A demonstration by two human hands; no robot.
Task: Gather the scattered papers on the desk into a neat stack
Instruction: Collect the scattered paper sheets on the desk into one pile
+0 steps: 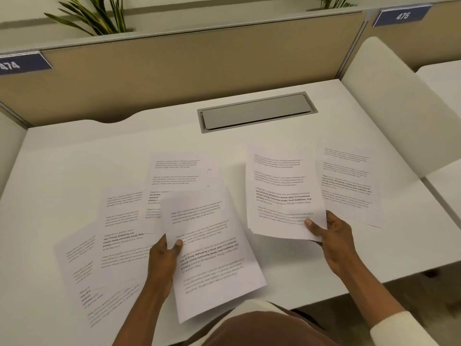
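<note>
Printed white sheets lie scattered on the white desk (74, 151). My left hand (164, 255) pinches the left edge of one printed sheet (214, 258), lifted and tilted over the desk's front edge. My right hand (331, 236) grips the lower right corner of a thin bundle of sheets (282, 191), held above the desk. A single sheet (349, 181) lies flat at the right. Overlapping sheets (119, 221) spread at the left, one more sheet (174, 171) lies behind the middle, and another sheet (82, 278) lies at the front left.
A grey cable hatch (257, 111) is set into the desk at the back. A beige partition (174, 71) closes the rear, with white side panels (389, 101) right and left. Plants stand behind the partition. Signs read 474 and 475.
</note>
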